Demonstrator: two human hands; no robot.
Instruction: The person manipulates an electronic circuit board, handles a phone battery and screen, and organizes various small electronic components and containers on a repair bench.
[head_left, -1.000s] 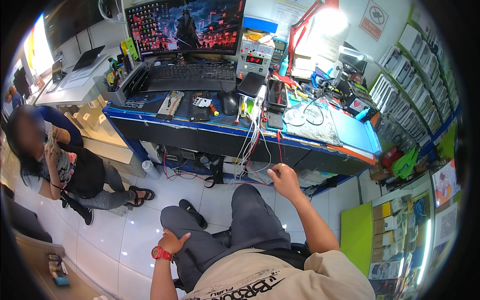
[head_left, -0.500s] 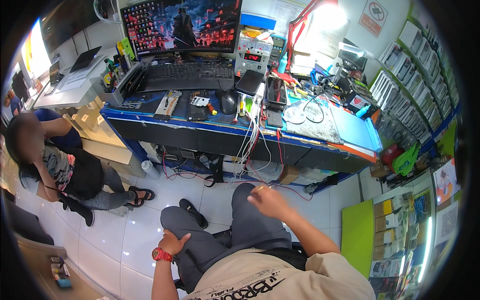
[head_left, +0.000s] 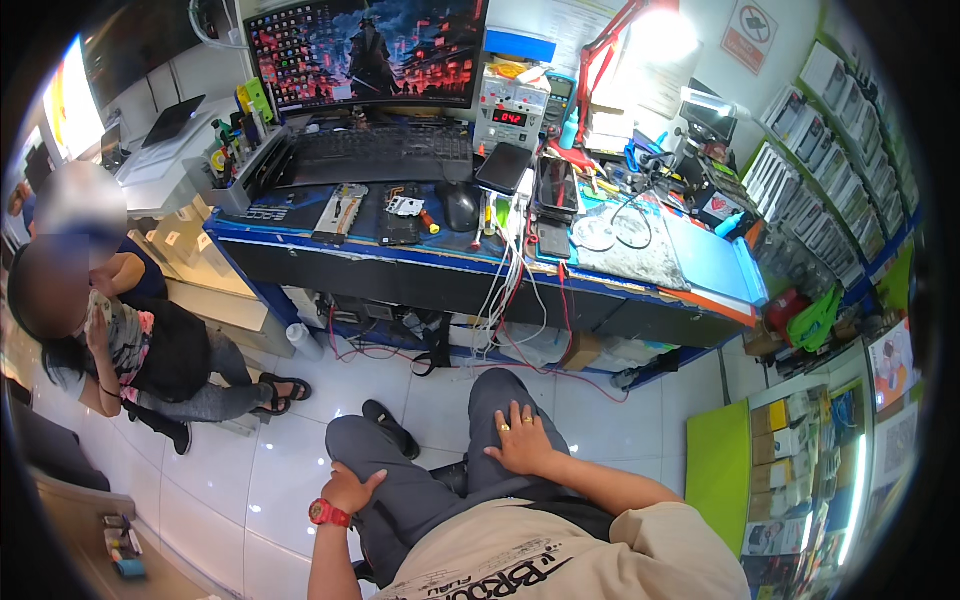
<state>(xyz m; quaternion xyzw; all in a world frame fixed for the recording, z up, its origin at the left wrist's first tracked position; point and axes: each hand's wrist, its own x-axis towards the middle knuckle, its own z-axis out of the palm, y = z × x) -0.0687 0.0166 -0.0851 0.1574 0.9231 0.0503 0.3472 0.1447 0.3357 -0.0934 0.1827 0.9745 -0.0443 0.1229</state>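
Observation:
My right hand [head_left: 522,442] lies flat on my right thigh with its fingers spread, rings showing, and holds nothing. On the side of my left thigh rests my left hand [head_left: 350,488], thumb held apart; a red wristwatch [head_left: 328,513] is strapped just behind it. Both thighs are in dark grey trousers [head_left: 395,500]. Beyond my knees stands a workbench [head_left: 440,262]. On its near edge lie an opened phone [head_left: 402,225], a phone part with a metal plate [head_left: 341,213], a screwdriver [head_left: 430,222] and a black mouse [head_left: 459,207]. Neither hand touches them.
A monitor [head_left: 365,55], keyboard [head_left: 380,152], power supply [head_left: 512,105] and several phones stand on the bench; loose cables [head_left: 510,270] hang from its front. Two people are at the left, one seated in grey trousers [head_left: 230,385]. A green-sided display case [head_left: 716,470] stands right.
My right hand has come down from above my right knee and now lies on the thigh. The seated person's hand has shifted, and a second head shows behind. My left hand stays put.

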